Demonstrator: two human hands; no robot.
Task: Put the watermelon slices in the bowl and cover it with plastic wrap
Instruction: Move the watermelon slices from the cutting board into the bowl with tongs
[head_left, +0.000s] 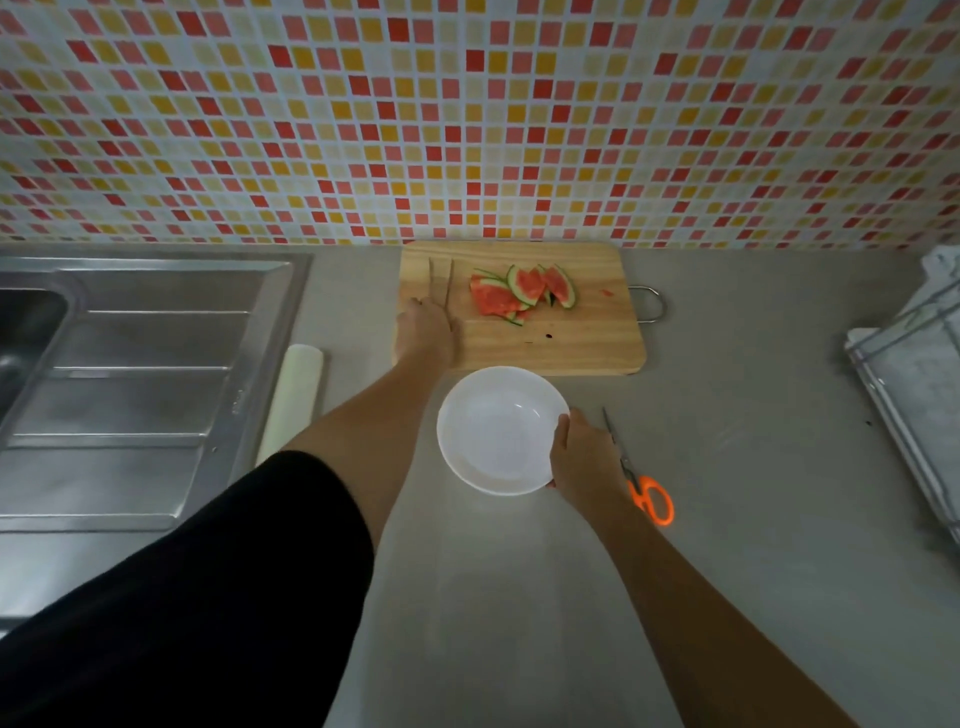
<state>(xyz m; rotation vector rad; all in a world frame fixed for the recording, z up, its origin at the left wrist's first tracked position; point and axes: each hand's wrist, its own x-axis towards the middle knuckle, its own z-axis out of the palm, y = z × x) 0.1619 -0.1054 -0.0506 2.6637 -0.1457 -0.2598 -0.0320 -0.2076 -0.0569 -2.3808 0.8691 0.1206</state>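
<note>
On grey surface (727, 415): L hand (428, 332) grips chopsticks (441, 283) over board (571, 343) w/ watermelon slices (519, 291) — R hand (582, 457) holds white bowl (496, 431) rim; bowl empty.

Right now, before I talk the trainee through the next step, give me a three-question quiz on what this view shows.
1. True or false: the watermelon slices are already in the bowl.
2. What does the left hand hold? A) the scissors B) a pair of chopsticks C) the roll of wrap
3. Fill in: the right hand grips the bowl's ____.

Key
1. False: the slices lie on the cutting board, and the bowl is empty.
2. B: the chopsticks point up over the board; the scissors lie on the counter right of the bowl, and the roll of wrap lies beside the sink.
3. Rim.
</note>
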